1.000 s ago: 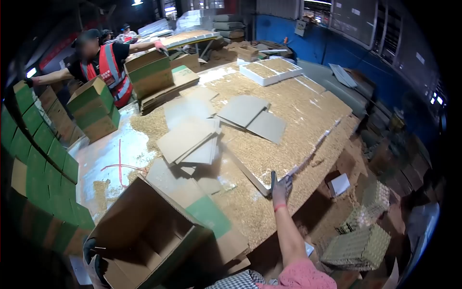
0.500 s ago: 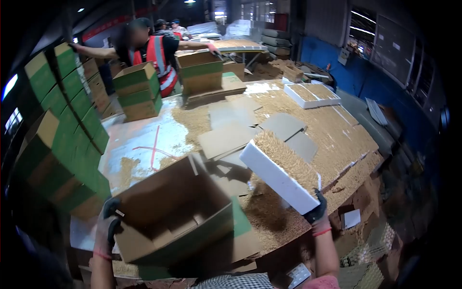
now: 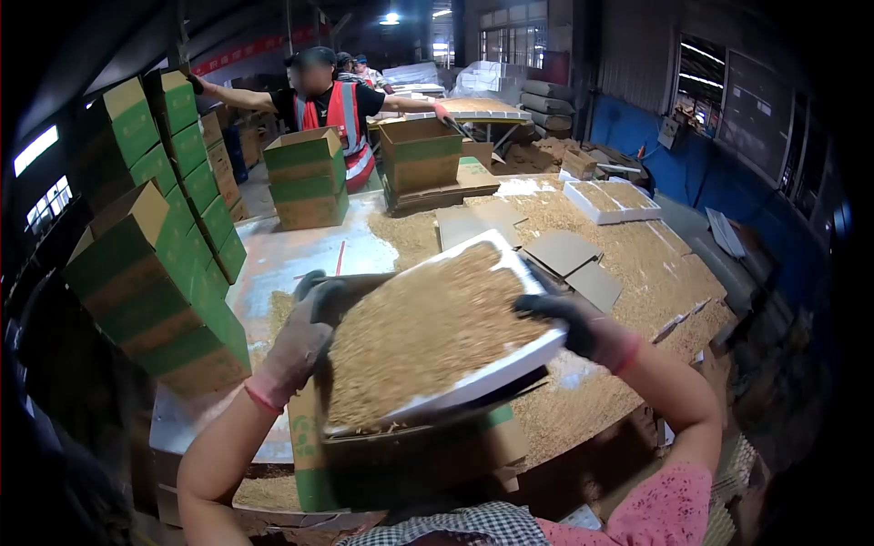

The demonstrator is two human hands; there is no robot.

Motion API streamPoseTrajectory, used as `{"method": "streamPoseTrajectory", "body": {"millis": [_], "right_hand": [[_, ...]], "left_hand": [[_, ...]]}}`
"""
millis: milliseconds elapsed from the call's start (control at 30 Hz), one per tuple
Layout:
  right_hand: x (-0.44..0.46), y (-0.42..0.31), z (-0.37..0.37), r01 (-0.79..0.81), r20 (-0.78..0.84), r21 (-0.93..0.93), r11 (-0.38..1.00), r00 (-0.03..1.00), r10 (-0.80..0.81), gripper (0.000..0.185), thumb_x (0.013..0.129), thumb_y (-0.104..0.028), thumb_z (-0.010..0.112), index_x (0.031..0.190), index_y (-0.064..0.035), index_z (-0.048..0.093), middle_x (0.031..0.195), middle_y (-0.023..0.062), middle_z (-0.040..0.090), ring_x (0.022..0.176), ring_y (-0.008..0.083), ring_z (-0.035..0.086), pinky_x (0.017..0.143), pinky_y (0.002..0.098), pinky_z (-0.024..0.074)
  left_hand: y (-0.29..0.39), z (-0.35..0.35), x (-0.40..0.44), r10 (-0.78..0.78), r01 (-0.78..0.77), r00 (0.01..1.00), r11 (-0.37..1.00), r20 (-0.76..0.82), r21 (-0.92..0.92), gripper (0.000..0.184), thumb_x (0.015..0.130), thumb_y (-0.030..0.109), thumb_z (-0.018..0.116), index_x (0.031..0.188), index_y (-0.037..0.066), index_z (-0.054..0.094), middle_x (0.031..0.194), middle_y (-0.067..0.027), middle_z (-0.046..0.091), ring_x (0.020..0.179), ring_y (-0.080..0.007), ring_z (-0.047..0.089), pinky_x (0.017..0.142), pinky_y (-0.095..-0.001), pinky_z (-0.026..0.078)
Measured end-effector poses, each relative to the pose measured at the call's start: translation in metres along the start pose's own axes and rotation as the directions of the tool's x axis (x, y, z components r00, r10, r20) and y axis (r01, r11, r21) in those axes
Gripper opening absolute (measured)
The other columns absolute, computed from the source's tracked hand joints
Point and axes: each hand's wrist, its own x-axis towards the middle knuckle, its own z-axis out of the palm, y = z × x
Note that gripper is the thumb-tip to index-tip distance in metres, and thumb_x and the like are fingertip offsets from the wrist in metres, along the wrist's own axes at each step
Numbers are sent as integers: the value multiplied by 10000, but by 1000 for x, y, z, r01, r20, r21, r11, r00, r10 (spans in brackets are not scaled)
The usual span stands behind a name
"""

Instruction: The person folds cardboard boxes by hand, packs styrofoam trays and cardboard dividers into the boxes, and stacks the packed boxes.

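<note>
My right hand (image 3: 583, 329), in a dark-palmed glove, grips the right side of a white foam tray (image 3: 537, 357). Loose tan granular material (image 3: 437, 328) fills this tray, which is tilted over an open cardboard box (image 3: 314, 455) with green bands. The tray covers most of the box's opening. At the upper left of the box, my gloved left hand (image 3: 305, 332) is closed around its wall, close to the tray's left side; the tray partly hides this contact.
Spread tan material (image 3: 637, 273) and flat cardboard sheets (image 3: 569, 264) lie on the table. Stacked green-and-brown boxes (image 3: 155, 291) stand at left. Across the table, a co-worker in a red vest (image 3: 341, 114) reaches to an open box (image 3: 419, 155). Another filled tray (image 3: 614, 200) sits at the back right.
The filled tray has moved left from beside the box to above it, carried by my right hand. My left hand stays at the box, and the camera view has shifted.
</note>
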Motion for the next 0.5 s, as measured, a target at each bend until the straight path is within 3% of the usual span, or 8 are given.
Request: {"method": "streamPoseTrajectory", "body": {"millis": [67,133,167,200,233,333,433,500], "right_hand": [[32,36,16,-35,114,-11,999,993,36,900,820,-351,689,1474,-2,179,1414,224,388,1277,294,420,1115,363,274],[50,42,23,-30,247,-178,984,966,74,840,828,-301,677,1444,29,210,1363,219,443,1219,272,460,1080,395,314],[73,59,19,-48,247,-346,937,959,141,833,823,-275,664,1461,-6,200,1210,195,536,1034,247,546,880,369,423],[95,75,15,-57,246,-505,861,947,206,832,818,-250,651,1478,-41,190,1057,170,628,849,223,633,680,344,532],[105,87,12,-20,248,-610,792,944,216,777,820,-243,641,1446,-39,227,1013,169,625,828,232,631,676,350,532],[135,119,54,297,377,-873,387,914,149,618,827,-222,610,1349,-33,339,880,163,615,764,257,624,661,368,529],[154,139,115,636,615,-747,-191,771,163,472,833,-202,580,1252,-27,451,748,158,605,701,283,617,647,386,526],[149,117,90,589,606,-783,-200,795,-35,388,837,-189,559,1187,-23,526,660,155,598,659,301,613,637,398,525]], "left_hand": [[-9,-19,-13,-129,131,991,987,-28,97,462,679,-39,454,1124,-2,572,1150,-119,535,1131,-235,477,1013,-314,363],[-33,-30,-35,-210,210,976,978,-52,-5,387,747,61,572,1131,12,576,1117,-79,537,1050,-195,516,925,-299,435],[-42,-37,-48,-395,368,919,869,-16,-331,404,739,105,566,1133,14,570,1083,-61,542,1009,-179,534,853,-282,466],[-18,-35,-51,-297,291,955,933,0,-212,432,727,143,560,1136,1,558,1050,-57,546,958,-163,552,793,-269,481],[-15,-34,-56,-346,339,938,909,15,-242,444,715,130,535,1139,2,556,1045,-67,549,924,-171,563,780,-275,482],[-38,-46,-72,-459,452,889,875,-2,-173,520,763,221,586,1234,6,528,1040,-124,567,856,-199,575,721,-293,482],[-4,-22,-74,-590,571,797,805,-126,-158,507,727,188,591,1193,-11,566,923,-80,578,760,-150,564,599,-251,450],[-27,-42,-75,-661,659,741,750,-117,-60,505,715,196,609,1165,-33,578,977,-78,598,790,-147,573,578,-231,444]]}}
